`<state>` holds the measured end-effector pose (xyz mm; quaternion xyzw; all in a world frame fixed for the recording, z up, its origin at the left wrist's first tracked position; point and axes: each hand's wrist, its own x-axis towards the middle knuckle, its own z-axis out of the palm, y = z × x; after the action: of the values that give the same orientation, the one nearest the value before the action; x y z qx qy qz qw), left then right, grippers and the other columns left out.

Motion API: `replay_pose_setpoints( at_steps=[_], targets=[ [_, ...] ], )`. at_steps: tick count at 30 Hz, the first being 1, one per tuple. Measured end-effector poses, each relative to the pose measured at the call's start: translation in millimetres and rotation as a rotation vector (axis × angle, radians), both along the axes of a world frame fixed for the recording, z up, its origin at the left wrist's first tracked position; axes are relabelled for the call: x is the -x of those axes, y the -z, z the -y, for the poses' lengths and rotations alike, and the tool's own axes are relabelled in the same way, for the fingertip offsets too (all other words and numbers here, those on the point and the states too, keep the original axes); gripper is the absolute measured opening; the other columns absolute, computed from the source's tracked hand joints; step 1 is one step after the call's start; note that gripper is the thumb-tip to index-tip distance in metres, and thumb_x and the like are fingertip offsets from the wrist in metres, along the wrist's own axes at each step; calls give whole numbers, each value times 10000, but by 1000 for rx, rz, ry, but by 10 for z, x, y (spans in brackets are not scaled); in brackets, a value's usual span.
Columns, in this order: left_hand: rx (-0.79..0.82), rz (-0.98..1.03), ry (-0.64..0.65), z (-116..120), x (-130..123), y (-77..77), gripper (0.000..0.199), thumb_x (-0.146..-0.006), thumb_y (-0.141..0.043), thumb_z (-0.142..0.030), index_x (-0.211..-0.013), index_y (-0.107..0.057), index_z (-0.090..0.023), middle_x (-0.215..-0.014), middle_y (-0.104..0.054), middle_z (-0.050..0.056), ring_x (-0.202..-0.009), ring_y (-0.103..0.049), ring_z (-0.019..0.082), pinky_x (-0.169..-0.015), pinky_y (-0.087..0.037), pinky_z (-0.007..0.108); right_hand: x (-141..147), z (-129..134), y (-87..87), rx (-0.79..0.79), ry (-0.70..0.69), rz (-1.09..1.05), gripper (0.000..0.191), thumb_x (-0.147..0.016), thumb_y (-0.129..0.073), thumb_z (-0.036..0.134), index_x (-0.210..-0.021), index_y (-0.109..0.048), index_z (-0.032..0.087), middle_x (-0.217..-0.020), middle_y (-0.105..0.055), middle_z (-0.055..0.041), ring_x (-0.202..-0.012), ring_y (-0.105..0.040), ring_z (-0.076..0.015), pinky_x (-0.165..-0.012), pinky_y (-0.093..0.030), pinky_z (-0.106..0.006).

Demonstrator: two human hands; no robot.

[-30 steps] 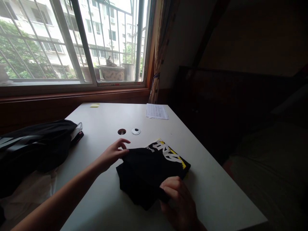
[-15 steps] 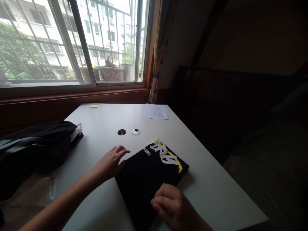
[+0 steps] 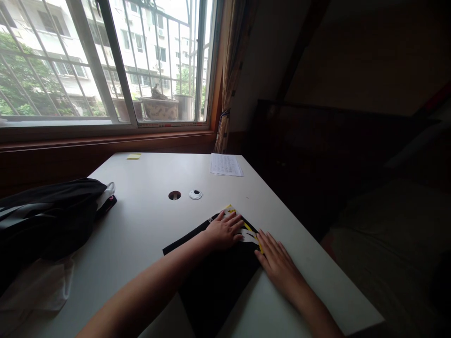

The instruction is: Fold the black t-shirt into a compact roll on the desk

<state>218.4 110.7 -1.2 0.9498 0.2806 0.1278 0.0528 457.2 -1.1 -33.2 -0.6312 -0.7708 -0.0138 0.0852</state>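
Note:
A folded black garment (image 3: 221, 277) with a white and yellow print lies on the white table (image 3: 141, 216), turned at an angle. My left hand (image 3: 225, 230) rests flat over the printed part, its fingers spread and covering much of the lettering. At the garment's right corner, my right hand (image 3: 276, 256) lies with fingers stretched out, their tips touching the print's yellow edge. Neither hand grips anything. My left forearm crosses over the left side of the cloth and hides some of it.
Dark clothing (image 3: 52, 216) is heaped on the left, with a translucent bag (image 3: 38, 286) below it. A cable hole (image 3: 174, 195) and its round cover (image 3: 196, 194) are mid-table. Papers (image 3: 226, 165) and a yellow note (image 3: 134, 156) lie near the far edge.
My left hand has moved right from the garment's left edge onto the print. My right hand has gone from curled near the lower edge to stretched out at the right corner.

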Motion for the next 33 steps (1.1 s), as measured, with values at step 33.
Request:
replay_pose_setpoints(
  at_steps=[33],
  targets=[
    [544,347,-167,251,1987,-265,433,-1018,-481,-468,-1419,-535,-314,-1404,-597,49,-1334,-506,248,-1155,-373,438,-352,-98,-69,-4,32,-164,534,-1031,-301,420,-1440,-530,164,-1487,-531,-91,-1402,-453,-272,-1154,-413,-482]
  ],
)
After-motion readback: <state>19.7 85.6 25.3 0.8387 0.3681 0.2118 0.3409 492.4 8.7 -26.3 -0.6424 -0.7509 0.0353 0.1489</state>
